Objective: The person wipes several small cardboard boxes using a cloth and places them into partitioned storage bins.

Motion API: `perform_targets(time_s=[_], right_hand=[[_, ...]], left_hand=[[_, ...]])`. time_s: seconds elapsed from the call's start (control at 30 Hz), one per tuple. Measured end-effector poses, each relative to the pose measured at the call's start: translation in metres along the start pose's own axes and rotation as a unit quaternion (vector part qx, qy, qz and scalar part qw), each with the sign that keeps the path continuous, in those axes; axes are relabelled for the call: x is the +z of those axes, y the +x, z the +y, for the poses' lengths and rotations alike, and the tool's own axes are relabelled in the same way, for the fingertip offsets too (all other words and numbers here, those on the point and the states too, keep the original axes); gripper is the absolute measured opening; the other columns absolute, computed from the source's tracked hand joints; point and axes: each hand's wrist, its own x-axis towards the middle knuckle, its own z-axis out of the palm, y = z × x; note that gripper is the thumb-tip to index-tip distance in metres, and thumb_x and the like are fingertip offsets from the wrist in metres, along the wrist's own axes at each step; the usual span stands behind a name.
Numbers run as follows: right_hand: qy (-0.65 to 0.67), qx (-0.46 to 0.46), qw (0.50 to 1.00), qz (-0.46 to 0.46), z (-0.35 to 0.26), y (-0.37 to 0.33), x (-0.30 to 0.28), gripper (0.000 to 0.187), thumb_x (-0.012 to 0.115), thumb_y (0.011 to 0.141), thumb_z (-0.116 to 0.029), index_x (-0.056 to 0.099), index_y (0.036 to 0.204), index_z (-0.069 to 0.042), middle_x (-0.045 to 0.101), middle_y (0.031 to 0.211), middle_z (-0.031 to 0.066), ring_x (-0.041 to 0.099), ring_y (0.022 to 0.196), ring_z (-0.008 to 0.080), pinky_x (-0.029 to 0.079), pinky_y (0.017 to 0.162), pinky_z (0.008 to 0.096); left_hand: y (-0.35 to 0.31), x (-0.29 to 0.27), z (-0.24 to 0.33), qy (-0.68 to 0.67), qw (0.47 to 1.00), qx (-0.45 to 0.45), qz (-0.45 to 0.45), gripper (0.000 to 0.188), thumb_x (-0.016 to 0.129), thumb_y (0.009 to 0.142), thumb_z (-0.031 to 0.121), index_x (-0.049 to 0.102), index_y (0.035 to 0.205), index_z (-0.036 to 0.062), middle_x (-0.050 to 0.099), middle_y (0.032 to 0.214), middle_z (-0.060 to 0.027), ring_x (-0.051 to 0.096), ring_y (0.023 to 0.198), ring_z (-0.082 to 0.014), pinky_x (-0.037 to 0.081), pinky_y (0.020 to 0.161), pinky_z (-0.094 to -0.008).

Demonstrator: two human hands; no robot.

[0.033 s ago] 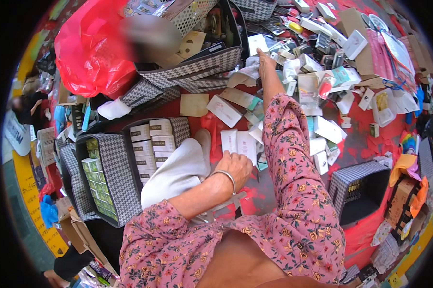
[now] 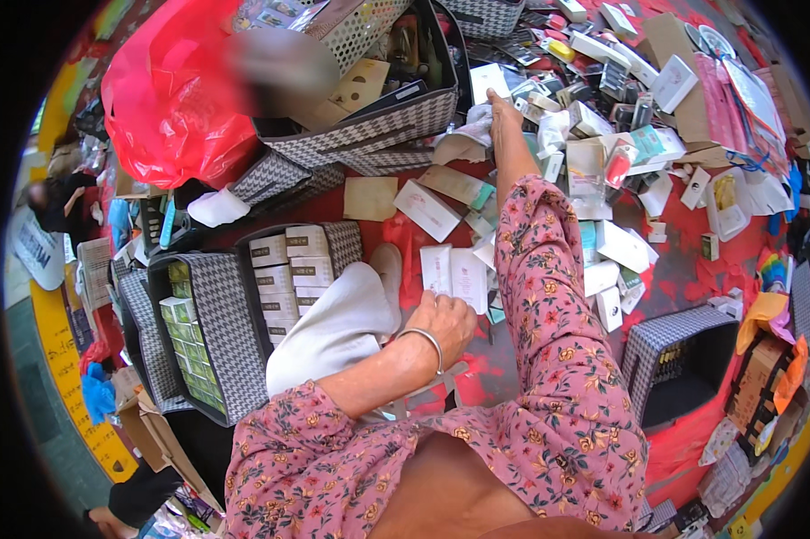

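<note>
My left hand (image 2: 445,323), with a bangle at its wrist, is closed low in front of me, and two slim white boxes (image 2: 467,277) stick out past its fingers. Its fingertips are hidden. Stretched far forward, my right hand (image 2: 506,119) has its fingers closed at the near edge of a white square box (image 2: 488,81). A crumpled whitish wrapping (image 2: 466,142) lies just left of that hand. Right of my right arm spreads a heap of small cartons, including a clear-fronted pack (image 2: 588,178) and a long white box (image 2: 622,245).
Houndstooth cases stand around me: one with green boxes (image 2: 192,346), one with white cartons (image 2: 308,269), a large filled one (image 2: 360,135) ahead, and another (image 2: 673,359) at right. A red plastic bag (image 2: 176,108) sits far left. A white-clad leg (image 2: 338,328) is beside my left forearm.
The whole view has shifted slightly, so things appear a little further right and lower. Both hands keep nearly the same places relative to the boxes.
</note>
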Motion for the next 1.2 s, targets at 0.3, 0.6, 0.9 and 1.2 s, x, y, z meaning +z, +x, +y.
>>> perform_targets(time_s=[0.3, 0.6, 0.9, 1.2], right_hand=[[0.032, -0.026, 0.997, -0.067, -0.040, 0.026, -0.083, 0.040, 0.074, 0.054, -0.015, 0.057, 0.082, 0.008, 0.058, 0.079, 0.0135, 0.054, 0.063, 0.0222, 0.045, 0.056, 0.0341], [-0.120, -0.095, 0.968, -0.196, -0.170, -0.144, -0.220, 0.033, 0.073, 0.063, -0.020, 0.060, 0.084, 0.002, 0.059, 0.074, 0.0081, 0.057, 0.060, 0.0183, 0.047, 0.057, 0.0322], [-0.395, -0.549, 0.735, -0.041, -0.125, -0.358, -0.241, 0.035, 0.068, 0.065, -0.035, 0.060, 0.082, -0.005, 0.062, 0.073, 0.0145, 0.061, 0.068, 0.0322, 0.047, 0.060, 0.0381], [-0.432, -0.716, 0.545, -0.060, -0.086, -0.394, -0.229, 0.041, 0.073, 0.061, -0.022, 0.054, 0.093, -0.006, 0.056, 0.082, 0.0086, 0.059, 0.064, 0.0243, 0.047, 0.051, 0.0330]], left_hand=[[0.008, 0.005, 0.008, -0.008, 1.000, -0.004, 0.009, 0.025, 0.046, 0.079, 0.019, 0.053, 0.099, 0.0052, 0.057, 0.090, -0.0104, 0.057, 0.081, -0.0243, 0.042, 0.072, -0.0390], [0.018, -0.021, 0.008, -0.082, 0.997, -0.003, 0.006, 0.029, 0.053, 0.078, 0.022, 0.051, 0.101, 0.0048, 0.057, 0.097, -0.0152, 0.058, 0.090, -0.0305, 0.046, 0.076, -0.0443], [0.020, -0.058, -0.020, -0.913, 0.375, 0.097, 0.130, 0.078, 0.048, 0.075, 0.062, 0.025, 0.131, 0.0125, 0.047, 0.118, -0.0146, 0.050, 0.104, -0.0273, 0.041, 0.084, -0.0474], [0.008, -0.061, -0.018, -0.939, 0.197, 0.199, 0.202, 0.057, 0.052, 0.084, 0.039, 0.033, 0.127, 0.0072, 0.050, 0.119, -0.0093, 0.046, 0.112, -0.0242, 0.032, 0.099, -0.0402]])
